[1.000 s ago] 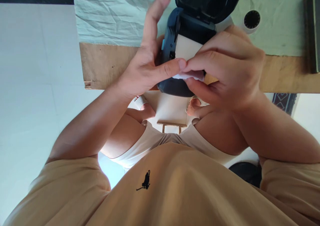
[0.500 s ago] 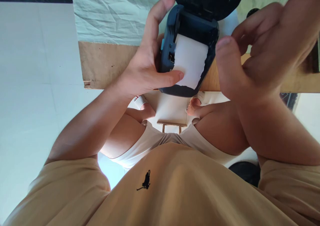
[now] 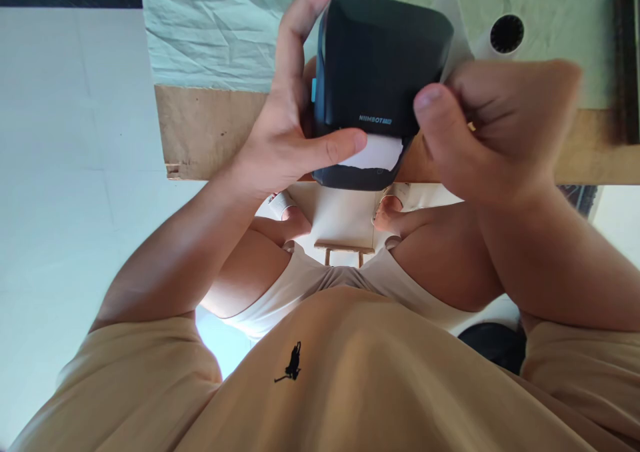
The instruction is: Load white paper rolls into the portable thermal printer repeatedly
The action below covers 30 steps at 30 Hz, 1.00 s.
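A dark label printer point(image 3: 380, 59) sits at the table's near edge with its lid down. White label paper point(image 3: 373, 153) sticks out of its front slot. My left hand point(image 3: 285, 125) grips the printer's left side, thumb pressing the paper's left end, index finger raised along the side. My right hand point(image 3: 480, 122) is curled against the printer's right side with the thumb near the lid's front corner; whether it grips the printer I cannot tell.
A wooden table point(image 3: 200, 129) carries a pale green cloth point(image 3: 220, 32). A white paper roll point(image 3: 505, 35) lies behind my right hand. A dark object point(image 3: 627, 59) sits at the right edge. White floor tiles lie to the left.
The printer's lid was open with the paper roll exposed; now it is down. My right hand let go of the paper end, lifted, then came down onto the printer's right side.
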Available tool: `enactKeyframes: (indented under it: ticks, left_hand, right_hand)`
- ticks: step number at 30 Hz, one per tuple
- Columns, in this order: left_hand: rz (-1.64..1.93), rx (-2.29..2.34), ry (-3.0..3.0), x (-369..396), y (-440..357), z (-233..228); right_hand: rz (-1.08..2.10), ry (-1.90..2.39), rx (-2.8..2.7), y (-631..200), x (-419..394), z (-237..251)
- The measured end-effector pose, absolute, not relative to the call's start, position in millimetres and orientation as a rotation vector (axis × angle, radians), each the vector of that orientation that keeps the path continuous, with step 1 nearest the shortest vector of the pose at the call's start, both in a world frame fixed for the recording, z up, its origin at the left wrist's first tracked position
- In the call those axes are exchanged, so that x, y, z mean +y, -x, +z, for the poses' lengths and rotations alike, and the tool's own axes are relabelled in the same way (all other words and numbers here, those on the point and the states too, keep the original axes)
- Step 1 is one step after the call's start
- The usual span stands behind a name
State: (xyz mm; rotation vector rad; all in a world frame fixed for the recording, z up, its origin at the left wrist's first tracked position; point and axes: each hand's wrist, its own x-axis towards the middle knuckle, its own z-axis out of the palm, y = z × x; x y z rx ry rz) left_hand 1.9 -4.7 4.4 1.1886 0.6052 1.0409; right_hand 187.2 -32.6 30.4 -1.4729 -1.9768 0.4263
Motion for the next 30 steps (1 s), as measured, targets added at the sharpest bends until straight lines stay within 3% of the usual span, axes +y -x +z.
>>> enactKeyframes:
  ticks: [10, 21, 30]
  left_hand:
    - [0.899, 0.585, -1.129, 1.0, 1.0, 1.1]
    - [0.875, 0.321, -1.396, 10.4, 0.6, -14.5]
    - [1.05, 0.568, -1.268, -10.4, -10.8, 3.2]
  right_hand:
    - [0.824, 1.789, -1.992, -182.1, -38.6, 26.8]
    - [0.806, 1.706, -2.141, -177.5, -36.1, 24.5]
    - [0.975, 1.692, -2.058, -179.7, -33.1, 25.0]
